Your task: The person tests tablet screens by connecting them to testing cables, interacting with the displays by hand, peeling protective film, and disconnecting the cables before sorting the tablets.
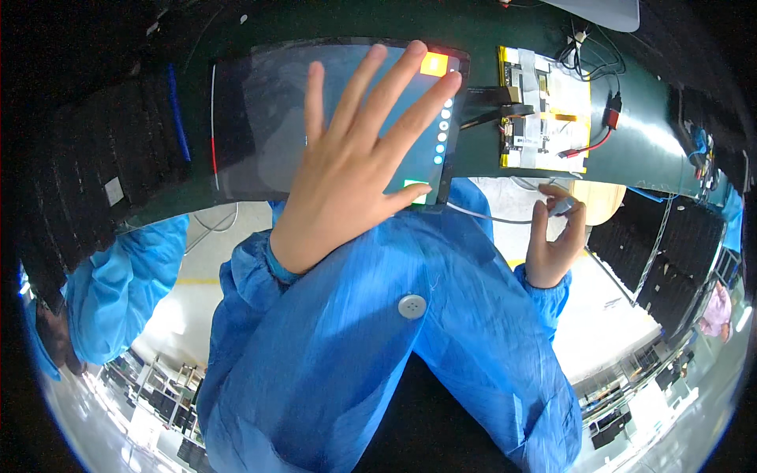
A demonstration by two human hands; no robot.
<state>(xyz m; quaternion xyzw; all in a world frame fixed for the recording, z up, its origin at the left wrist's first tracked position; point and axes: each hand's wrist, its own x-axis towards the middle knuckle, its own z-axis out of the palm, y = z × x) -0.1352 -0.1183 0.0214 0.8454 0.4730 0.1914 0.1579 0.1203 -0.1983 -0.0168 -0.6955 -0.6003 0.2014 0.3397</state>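
My left hand (343, 162) is spread wide over a dark flat display panel (268, 102), fingers apart and holding nothing. Whether the palm touches the glass I cannot tell. The lit screen shows an orange patch near the far right corner, a green patch near my thumb and a column of small round icons. Just off the table's front edge, my right hand (556, 240) pinches a small grey piece (561, 206) that looks like a cable plug. A thin grey cable (493, 217) runs toward that hand from below the panel.
Right of the panel lies a yellow-edged board assembly (564, 91) with silvery tape, joined by black leads (489, 96). A red cable (587, 148) with a dark plug and coiled black wires (587, 55) lie nearby. Black stacked sheets (87, 150) stand left. Another person's blue sleeve (130, 284) shows left.
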